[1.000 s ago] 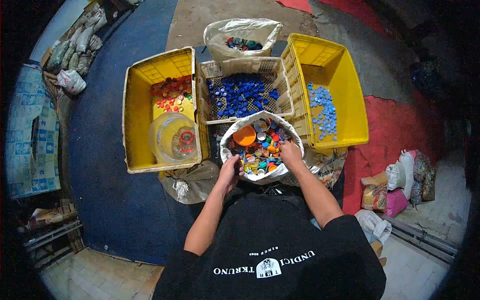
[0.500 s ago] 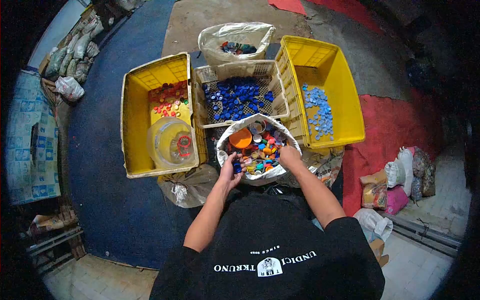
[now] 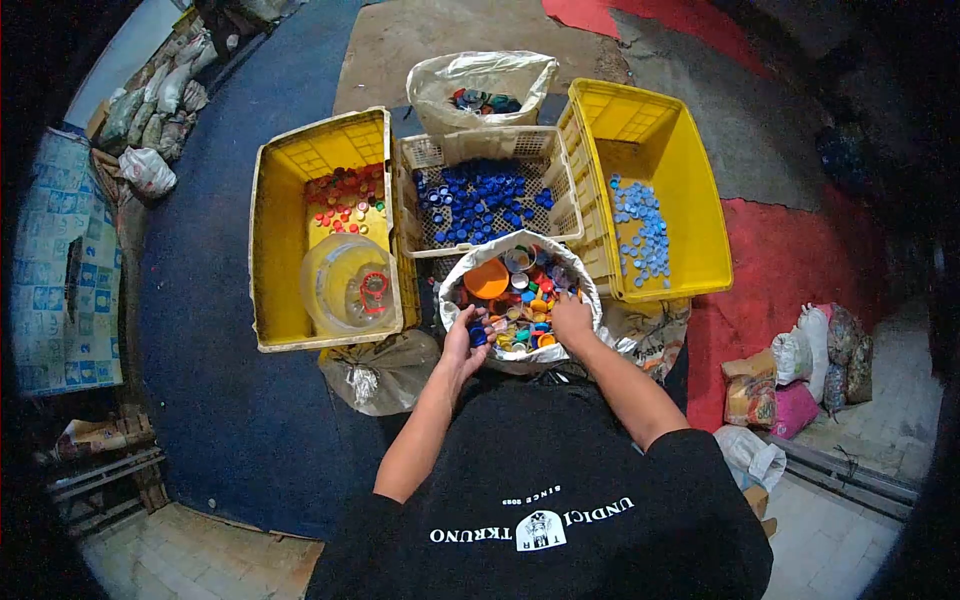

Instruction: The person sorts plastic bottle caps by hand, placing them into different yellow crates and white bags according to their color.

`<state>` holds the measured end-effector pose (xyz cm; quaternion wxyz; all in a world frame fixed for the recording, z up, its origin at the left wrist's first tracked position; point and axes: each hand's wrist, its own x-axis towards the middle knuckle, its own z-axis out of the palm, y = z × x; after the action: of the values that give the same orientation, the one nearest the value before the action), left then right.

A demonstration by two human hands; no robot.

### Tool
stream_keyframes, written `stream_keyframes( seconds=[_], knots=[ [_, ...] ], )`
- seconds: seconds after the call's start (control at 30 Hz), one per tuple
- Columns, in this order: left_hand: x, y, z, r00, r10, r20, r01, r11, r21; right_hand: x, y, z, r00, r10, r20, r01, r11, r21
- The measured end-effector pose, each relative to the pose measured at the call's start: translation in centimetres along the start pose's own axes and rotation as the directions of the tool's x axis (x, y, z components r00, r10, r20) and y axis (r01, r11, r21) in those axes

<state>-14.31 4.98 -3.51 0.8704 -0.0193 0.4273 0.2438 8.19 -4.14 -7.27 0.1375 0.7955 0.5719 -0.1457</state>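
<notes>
A white sack (image 3: 457, 270) of mixed plastic bottle caps stands open right before me. My left hand (image 3: 462, 340) is at its left rim, fingers curled round dark blue bottle caps (image 3: 478, 335). Inside the right side of the sack, my right hand (image 3: 572, 320) reaches down among the caps with its fingers bent together; its fingertips are partly hidden, and I cannot make out what they hold. A large orange lid (image 3: 486, 280) lies on top of the mixed caps (image 3: 525, 318). Just beyond the sack, a white perforated crate (image 3: 408, 215) holds many dark blue caps (image 3: 480, 195).
The left yellow bin (image 3: 275, 240) holds red caps (image 3: 345, 190) and a clear plastic container (image 3: 335, 285). In the right yellow bin (image 3: 690, 220) lie light blue caps (image 3: 643, 225). Another white sack (image 3: 430, 85) stands behind the crate. Filled bags (image 3: 795, 355) line the right side.
My right hand has shifted slightly left and lower within the sack. The left hand stays near the left rim with the blue caps. The whole view has moved a little.
</notes>
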Motion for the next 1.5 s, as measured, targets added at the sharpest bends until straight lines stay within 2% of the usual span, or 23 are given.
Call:
stream_keyframes(
  seconds=[0.13,0.2,0.27,0.33,0.53,0.6,0.63,0.67,0.77,0.8,0.87,0.9,0.93,1.0,1.03,1.13,1.2,1.23,1.27,1.3,1.33,1.4,1.5],
  knots=[
    [-0.5,-0.4,2.6,0.999,-0.029,-0.024,0.031,0.995,0.091,-0.5,1.0,-2.2,0.984,-0.047,-0.169,0.06,0.995,0.076],
    [1.0,-0.7,2.7,0.987,-0.122,0.109,0.096,0.971,0.219,-0.3,1.7,-3.5,0.977,0.068,-0.203,0.063,0.816,0.574],
    [1.5,-1.3,3.9,0.975,-0.125,0.183,0.031,0.894,0.448,-0.4,1.5,-4.3,0.977,0.104,-0.188,0.069,0.677,0.732],
    [1.8,-2.3,6.1,0.953,0.056,0.298,-0.247,0.715,0.654,-0.9,1.1,-5.3,0.987,0.073,-0.14,0.122,0.208,0.971],
    [3.7,-1.5,5.6,0.841,0.241,0.484,-0.511,0.066,0.857,-2.4,1.2,-7.4,0.995,0.037,-0.09,0.089,0.029,0.996],
    [4.7,-1.3,4.2,0.899,0.276,0.339,-0.425,0.369,0.826,-2.9,1.3,-7.6,0.994,0.112,0.002,-0.014,0.114,0.993],
    [2.4,-1.1,5.7,0.923,0.284,0.257,-0.371,0.488,0.79,-3.1,1.2,-7.2,0.94,0.119,-0.319,0.202,0.559,0.804],
    [1.8,-0.9,6.0,0.924,0.281,0.26,-0.371,0.482,0.794,-3.0,0.7,-6.8,0.939,0.126,-0.32,0.201,0.556,0.807],
    [1.0,-1.1,5.5,0.936,0.149,0.318,-0.35,0.323,0.879,-3.9,-2.4,-7.8,0.995,0.08,-0.055,0.056,-0.005,0.998],
    [1.2,-1.3,5.2,0.922,0.151,0.356,-0.385,0.267,0.884,-3.9,-2.8,-7.6,0.999,0.043,0.027,-0.027,0.009,1.0],
    [2.3,-2.4,4.0,0.942,0.156,0.297,-0.335,0.478,0.812,-3.8,-3.5,-6.6,0.993,0.116,0.01,-0.01,0.001,1.0],
    [2.6,-2.5,3.5,0.852,0.265,0.452,-0.524,0.443,0.727,-3.5,-3.8,-5.9,0.989,0.146,-0.002,0.003,-0.007,1.0],
    [2.2,-2.4,3.1,0.979,-0.141,0.147,0.051,0.867,0.495,-3.1,-4.4,-5.0,0.978,0.207,-0.025,0.034,-0.04,0.999],
    [2.6,-2.8,2.5,0.971,-0.193,0.144,0.16,0.963,0.216,-3.7,-5.0,-5.2,0.979,0.2,-0.028,0.022,0.033,0.999],
    [3.3,-2.3,1.8,0.963,-0.228,0.147,0.2,0.962,0.184,-3.4,-5.7,-5.3,0.99,0.129,0.063,-0.048,-0.118,0.992],
    [4.9,-0.3,4.0,0.987,-0.106,0.117,0.104,0.994,0.024,-0.4,-5.6,-6.3,0.998,0.034,-0.052,0.05,0.077,0.996],
    [5.4,3.0,8.7,0.99,0.028,0.136,-0.024,0.999,-0.036,3.0,-5.4,-7.7,0.925,0.129,-0.358,0.307,0.302,0.903],
    [8.7,5.1,7.9,0.957,0.053,0.287,-0.032,0.996,-0.078,4.3,-4.2,-11.2,0.979,-0.003,-0.204,0.191,0.373,0.908],
    [6.7,6.6,11.7,0.954,0.094,0.285,-0.067,0.992,-0.103,5.6,-4.4,-11.8,0.938,0.073,-0.339,0.323,0.178,0.93],
    [6.3,8.5,12.7,0.971,0.129,0.202,-0.141,0.989,0.047,6.7,-4.3,-13.1,0.968,0.114,-0.222,0.224,-0.01,0.974],
    [6.1,9.6,13.3,0.965,0.142,0.219,-0.165,0.982,0.09,7.0,-3.5,-14.2,0.938,0.168,-0.305,0.282,0.147,0.948],
    [5.2,10.1,14.3,0.968,0.247,-0.049,-0.24,0.963,0.124,6.0,-2.4,-15.9,0.974,0.147,-0.172,0.172,0.013,0.985],
    [3.7,8.7,11.3,0.904,0.426,-0.032,-0.405,0.879,0.25,4.1,-0.8,-13.2,0.974,0.139,-0.182,0.168,0.106,0.98]
  ],
)
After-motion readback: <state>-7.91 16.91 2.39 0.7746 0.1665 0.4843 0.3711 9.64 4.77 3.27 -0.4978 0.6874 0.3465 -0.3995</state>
